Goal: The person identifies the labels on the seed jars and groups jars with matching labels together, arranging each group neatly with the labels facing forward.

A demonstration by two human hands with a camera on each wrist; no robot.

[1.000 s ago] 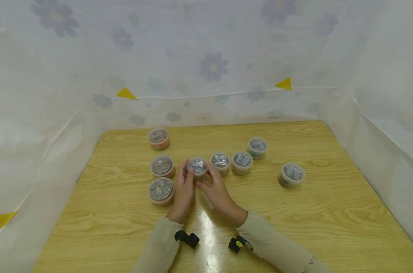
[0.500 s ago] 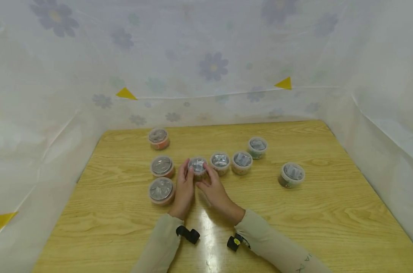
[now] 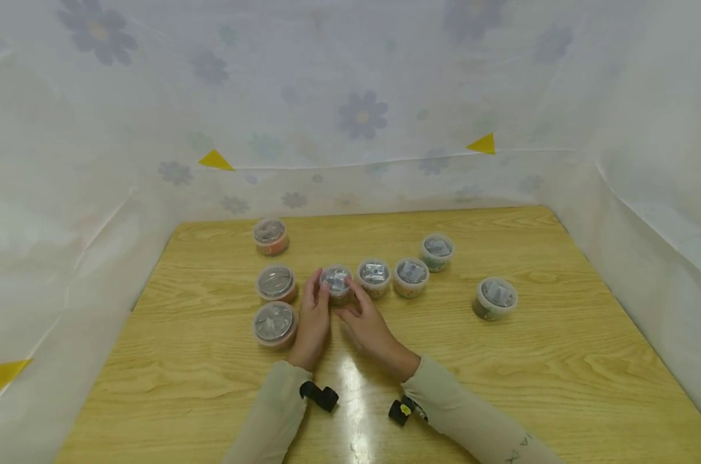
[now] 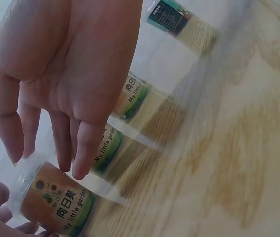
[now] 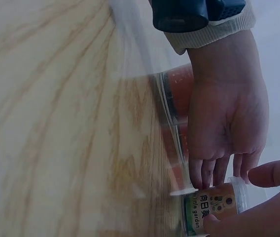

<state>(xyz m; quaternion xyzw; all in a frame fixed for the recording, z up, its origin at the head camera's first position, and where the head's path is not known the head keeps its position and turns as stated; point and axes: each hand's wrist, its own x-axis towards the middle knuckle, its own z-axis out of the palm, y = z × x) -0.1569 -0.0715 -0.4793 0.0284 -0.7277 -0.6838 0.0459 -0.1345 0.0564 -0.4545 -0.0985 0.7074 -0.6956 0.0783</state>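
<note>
A small lidded plastic cup (image 3: 337,283) stands on the table between both hands. Its orange and green label reads "My little garden", with a sunflower picture, on the cup (image 4: 56,202) in the left wrist view. My left hand (image 3: 312,325) holds it from the left, thumb at the near side. From the right, my right hand (image 3: 372,330) grips it with fingertips at the rim and side. The right wrist view shows my left hand (image 5: 226,116) with its fingertips against the cup. My right hand (image 4: 76,59) fills the upper left wrist view.
Just right stand two similar cups (image 3: 374,277) (image 3: 411,278), then a green cup (image 3: 437,251) and a dark cup (image 3: 495,298). Three wider orange-red tubs (image 3: 270,236) (image 3: 276,282) (image 3: 274,324) line the left. Flowered white sheeting (image 3: 304,103) surrounds the wooden table (image 3: 536,386).
The cup and both hands have shifted only very slightly, and the left sleeve is a little farther forward. The other cups and tubs stay where they were.
</note>
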